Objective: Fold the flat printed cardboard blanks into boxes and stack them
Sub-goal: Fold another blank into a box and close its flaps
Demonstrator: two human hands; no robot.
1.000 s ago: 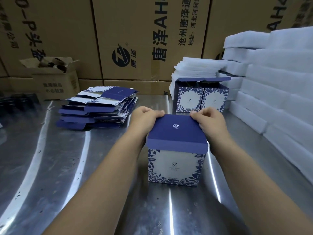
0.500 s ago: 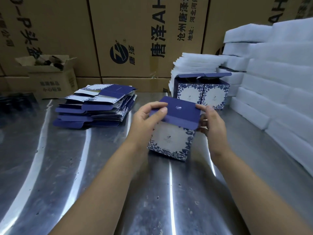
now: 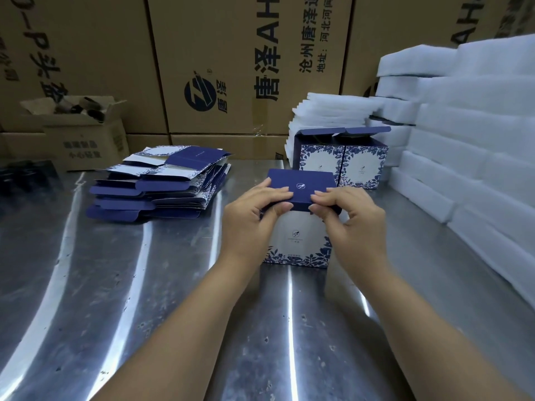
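Navy-and-white printed cardboard makes up the box (image 3: 298,241), which is stood upright on the steel table (image 3: 144,299) and is held at its top by both hands. Its dark blue lid flap (image 3: 301,180) is pinched along the near edge. The left hand (image 3: 252,224) is curled on the flap's left part, fingers laid on top and thumb tucked under the edge. The right hand (image 3: 353,224) is set the same way on the right part.

Left of the box and a little behind it, a pile of flat blanks (image 3: 156,186) is laid. Just behind the box, two folded boxes (image 3: 341,163) are stood side by side with their lids raised. White foam sheets (image 3: 477,140) are stacked to the right of the box, and brown cartons (image 3: 231,53) are ranged far behind it.
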